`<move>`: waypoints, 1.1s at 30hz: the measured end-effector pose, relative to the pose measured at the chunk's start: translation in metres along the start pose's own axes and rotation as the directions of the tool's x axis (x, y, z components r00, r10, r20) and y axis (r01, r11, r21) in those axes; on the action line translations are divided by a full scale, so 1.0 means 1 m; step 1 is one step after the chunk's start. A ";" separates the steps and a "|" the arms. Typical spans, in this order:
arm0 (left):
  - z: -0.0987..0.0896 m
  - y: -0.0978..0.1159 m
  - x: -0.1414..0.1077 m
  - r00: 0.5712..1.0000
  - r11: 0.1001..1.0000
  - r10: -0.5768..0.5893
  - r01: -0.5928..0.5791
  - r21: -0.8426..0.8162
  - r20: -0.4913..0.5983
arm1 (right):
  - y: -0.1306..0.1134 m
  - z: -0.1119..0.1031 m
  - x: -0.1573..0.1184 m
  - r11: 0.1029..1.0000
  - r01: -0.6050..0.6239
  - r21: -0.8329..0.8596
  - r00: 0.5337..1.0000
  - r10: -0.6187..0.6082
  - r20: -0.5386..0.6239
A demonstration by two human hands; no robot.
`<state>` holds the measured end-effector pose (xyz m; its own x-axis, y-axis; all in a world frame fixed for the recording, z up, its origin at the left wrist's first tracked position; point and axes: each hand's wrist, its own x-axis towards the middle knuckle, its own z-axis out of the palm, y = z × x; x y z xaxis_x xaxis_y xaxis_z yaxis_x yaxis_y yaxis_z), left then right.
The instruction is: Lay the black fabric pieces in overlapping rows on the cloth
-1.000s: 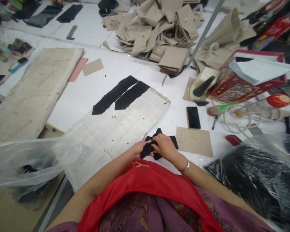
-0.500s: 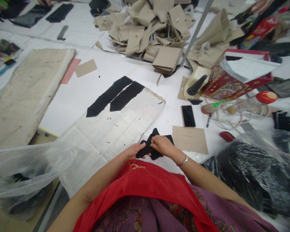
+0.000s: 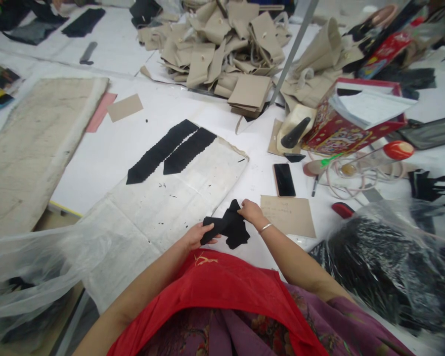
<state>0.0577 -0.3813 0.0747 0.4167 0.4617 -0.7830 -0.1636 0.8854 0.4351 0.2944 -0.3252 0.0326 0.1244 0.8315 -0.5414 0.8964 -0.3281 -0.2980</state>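
Black fabric pieces (image 3: 236,228) are bunched between my two hands, just in front of the red apron. My left hand (image 3: 200,234) grips the left end of the fabric, thumb on top and fingers underneath. With fingers pinched, my right hand (image 3: 249,211) holds the upper right edge of the black fabric. Farther forward, two rows of black pieces with jagged edges (image 3: 189,151) lie side by side on a pale padded board (image 3: 133,210). Small black scraps are scattered on that board.
Beige pieces (image 3: 200,62) are heaped at the back. On the right are a phone (image 3: 284,180), a brown card (image 3: 289,216), a red box with papers (image 3: 341,128) and a plastic bag (image 3: 385,267). Another padded board (image 3: 37,148) lies left, near clear plastic sheeting (image 3: 33,267).
My right hand has moved up and away from my left, drawing on the fabric's upper edge. The black fabric is more spread out between them. The camera view has shifted slightly.
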 end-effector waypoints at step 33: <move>0.040 0.022 -0.004 0.983 0.966 -0.051 0.093 -0.243 0.174 | -0.018 -0.071 -0.095 0.493 0.407 0.769 0.913 -0.186 -0.363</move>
<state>0.0877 -0.3663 0.1050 0.5740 0.3994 -0.7149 -0.3362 0.9110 0.2389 0.2965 -0.3662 0.1453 0.1010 0.9830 -0.1531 0.1653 -0.1684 -0.9718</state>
